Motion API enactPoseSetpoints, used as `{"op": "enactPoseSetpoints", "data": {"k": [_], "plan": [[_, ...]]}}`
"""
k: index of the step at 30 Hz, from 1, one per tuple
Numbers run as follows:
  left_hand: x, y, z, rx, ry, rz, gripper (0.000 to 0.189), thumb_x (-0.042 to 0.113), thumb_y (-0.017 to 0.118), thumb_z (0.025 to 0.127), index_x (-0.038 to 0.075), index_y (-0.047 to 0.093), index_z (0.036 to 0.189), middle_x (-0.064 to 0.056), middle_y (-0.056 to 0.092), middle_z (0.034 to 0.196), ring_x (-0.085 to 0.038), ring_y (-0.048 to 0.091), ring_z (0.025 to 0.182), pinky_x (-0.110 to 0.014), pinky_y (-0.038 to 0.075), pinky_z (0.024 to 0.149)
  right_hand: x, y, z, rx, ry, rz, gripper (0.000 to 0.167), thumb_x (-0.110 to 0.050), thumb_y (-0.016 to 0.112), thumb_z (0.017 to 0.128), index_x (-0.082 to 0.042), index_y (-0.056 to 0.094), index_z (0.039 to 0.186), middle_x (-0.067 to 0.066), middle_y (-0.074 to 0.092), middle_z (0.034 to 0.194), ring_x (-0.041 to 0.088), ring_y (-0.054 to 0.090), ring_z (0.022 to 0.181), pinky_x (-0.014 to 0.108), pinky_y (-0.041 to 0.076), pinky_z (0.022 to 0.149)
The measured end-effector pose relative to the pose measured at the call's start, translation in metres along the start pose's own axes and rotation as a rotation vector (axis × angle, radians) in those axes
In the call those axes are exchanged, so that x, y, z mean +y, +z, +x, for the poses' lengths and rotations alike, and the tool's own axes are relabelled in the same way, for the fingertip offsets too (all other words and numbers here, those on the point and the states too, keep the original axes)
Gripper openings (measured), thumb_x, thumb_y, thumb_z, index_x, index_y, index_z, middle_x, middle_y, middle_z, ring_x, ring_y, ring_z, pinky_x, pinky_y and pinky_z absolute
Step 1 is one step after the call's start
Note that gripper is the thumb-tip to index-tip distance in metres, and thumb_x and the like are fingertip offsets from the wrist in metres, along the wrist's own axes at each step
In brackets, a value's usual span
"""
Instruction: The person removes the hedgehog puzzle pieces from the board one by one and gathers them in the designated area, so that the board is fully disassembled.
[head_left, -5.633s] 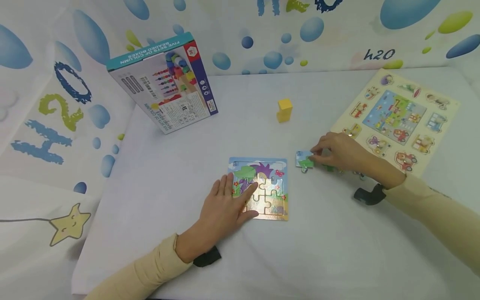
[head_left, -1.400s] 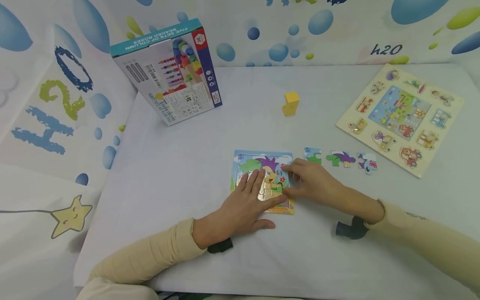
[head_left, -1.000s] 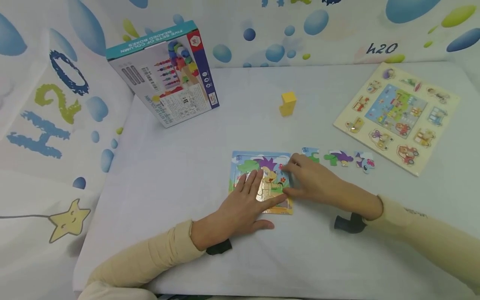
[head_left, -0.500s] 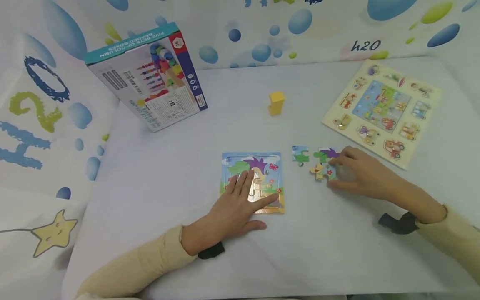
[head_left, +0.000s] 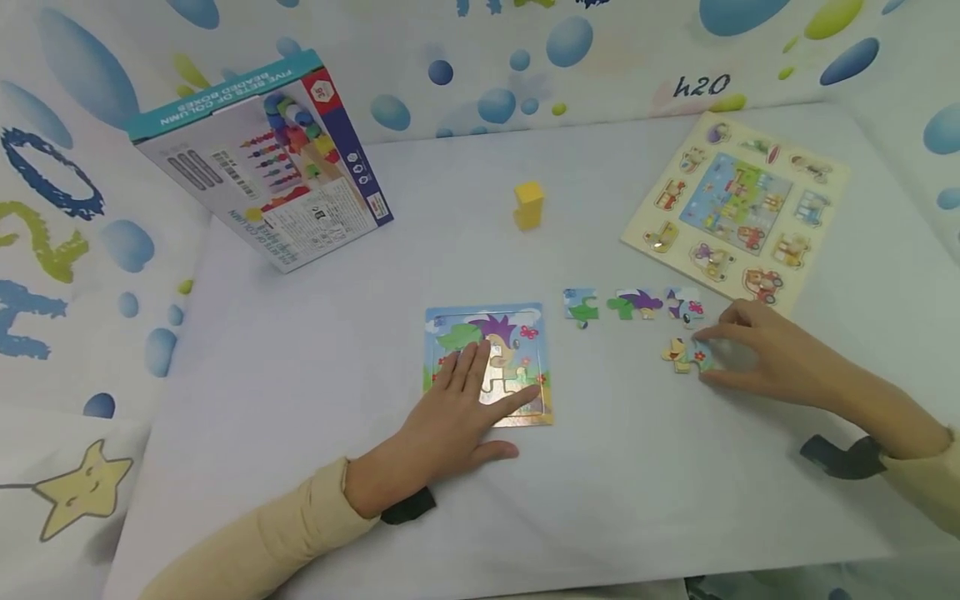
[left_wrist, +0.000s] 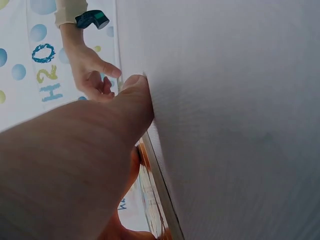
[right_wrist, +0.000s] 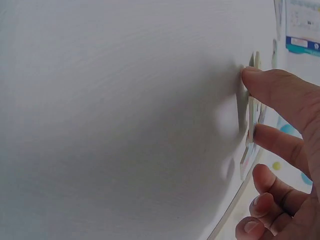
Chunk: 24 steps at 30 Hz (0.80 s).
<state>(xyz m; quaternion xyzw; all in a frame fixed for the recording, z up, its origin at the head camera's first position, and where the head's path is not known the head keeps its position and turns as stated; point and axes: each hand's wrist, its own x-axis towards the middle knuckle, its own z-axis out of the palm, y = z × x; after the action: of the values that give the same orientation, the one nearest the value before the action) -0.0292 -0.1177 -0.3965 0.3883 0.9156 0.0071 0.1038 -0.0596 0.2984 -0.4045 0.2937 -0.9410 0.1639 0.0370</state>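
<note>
In the head view my left hand (head_left: 453, 417) lies with straight, spread fingers on a small framed jigsaw puzzle (head_left: 546, 367) showing a purple-haired cartoon animal; the hand covers its lower left part. My right hand (head_left: 780, 358) pinches a jigsaw piece (head_left: 678, 356), with part of an orange face and a red flower, between thumb and index finger. The right wrist view shows this piece (right_wrist: 251, 117) edge-on, close to the table. Just beyond it lie three loose pieces in a row: a green-and-blue piece (head_left: 581, 307), a purple-and-green piece (head_left: 636, 303) and a piece with an eye (head_left: 686, 307).
A yellow block (head_left: 528, 205) stands in the table's back middle. At the back right lies a wooden picture board (head_left: 637, 237) with vehicle shapes. A tilted bead-toy box (head_left: 262, 167) stands at the back left, near the patterned cloth backdrop (head_left: 487, 67).
My right hand has gone from the framed puzzle's right edge to the right, taking the flower piece out past the row of loose pieces. My left hand stays on the puzzle; the view has shifted.
</note>
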Motion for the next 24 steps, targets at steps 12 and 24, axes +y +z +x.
{"op": "enactPoseSetpoints", "data": {"k": [12, 24], "plan": [[0.0005, -0.0018, -0.0009, -0.012, -0.007, -0.031, 0.065, 0.061, 0.050, 0.093, 0.038, 0.033, 0.152, -0.035, 0.014, 0.156, -0.049, 0.015, 0.145, -0.058, 0.023, 0.115, 0.0059, -0.0043, -0.0048, -0.044, 0.029, -0.001, 0.051, -0.021, 0.093, 0.058, -0.018, 0.075, 0.106, -0.006, 0.051, 0.091, 0.004, 0.038, 0.082, 0.016, 0.036, 0.067], [-0.0001, -0.0014, -0.0004, -0.025, -0.008, -0.024, 0.066, 0.062, 0.049, 0.093, 0.039, 0.031, 0.152, -0.035, 0.013, 0.156, -0.049, 0.014, 0.146, -0.058, 0.022, 0.115, 0.0070, -0.0063, -0.0060, -0.085, 0.086, -0.003, 0.051, -0.024, 0.092, 0.062, -0.018, 0.074, 0.109, -0.008, 0.052, 0.092, 0.003, 0.040, 0.081, 0.019, 0.042, 0.065]]}}
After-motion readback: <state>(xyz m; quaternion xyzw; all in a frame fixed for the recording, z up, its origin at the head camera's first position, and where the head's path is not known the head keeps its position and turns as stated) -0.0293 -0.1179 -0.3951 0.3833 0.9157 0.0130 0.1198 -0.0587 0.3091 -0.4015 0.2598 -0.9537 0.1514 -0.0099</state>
